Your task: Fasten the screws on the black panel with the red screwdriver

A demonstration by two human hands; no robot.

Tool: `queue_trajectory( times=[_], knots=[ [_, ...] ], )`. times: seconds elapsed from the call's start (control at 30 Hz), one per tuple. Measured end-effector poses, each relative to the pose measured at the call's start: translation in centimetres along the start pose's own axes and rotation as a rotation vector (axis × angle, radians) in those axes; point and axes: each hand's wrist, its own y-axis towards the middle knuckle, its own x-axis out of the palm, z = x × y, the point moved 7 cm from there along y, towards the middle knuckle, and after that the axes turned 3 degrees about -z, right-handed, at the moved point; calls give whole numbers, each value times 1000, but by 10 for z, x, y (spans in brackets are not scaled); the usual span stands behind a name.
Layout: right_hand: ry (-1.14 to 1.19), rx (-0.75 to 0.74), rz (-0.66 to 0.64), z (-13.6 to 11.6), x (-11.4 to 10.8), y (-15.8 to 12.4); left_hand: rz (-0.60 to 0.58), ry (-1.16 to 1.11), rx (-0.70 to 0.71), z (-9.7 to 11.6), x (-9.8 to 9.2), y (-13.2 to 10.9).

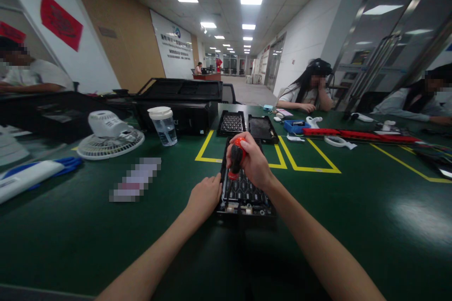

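Note:
A black tray-like device [247, 190] with rows of dark cells lies on the green table in front of me. My right hand [251, 160] is wrapped round the red and black handle of a screwdriver [237, 156], held upright above the device. The screwdriver's shaft points down toward the device's near left corner; whether the tip touches is too small to tell. At the device's left edge rests my left hand [206, 197], its fingers close together against the side, and I cannot make out anything gripped in it.
Behind the device are two black trays [231, 123] and a black case [176, 115]. A lidded cup [163, 127], a white fan [109, 136] and a blurred flat item [136, 181] stand left. A blue box [296, 126] and red strip [360, 135] lie right. People sit around the table.

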Motion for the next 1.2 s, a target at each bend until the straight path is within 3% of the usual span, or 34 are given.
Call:
queue_trajectory(
  times=[0.37,0.53,0.67,0.87,1.2],
  knots=[
    [-3,-14,12,0,-1,0,13,-9,9,-1,2,0],
    [5,-22,9,-2,-2,-1,-4,-169,26,-6,-6,3],
    [9,-33,14,-4,-3,-1,-101,-363,102,-11,-17,4],
    [25,-40,20,-3,-4,0,-251,-411,193,-3,-25,-2],
    [2,-35,23,-1,-6,0,-258,-377,288,7,-15,-5]
  ],
)
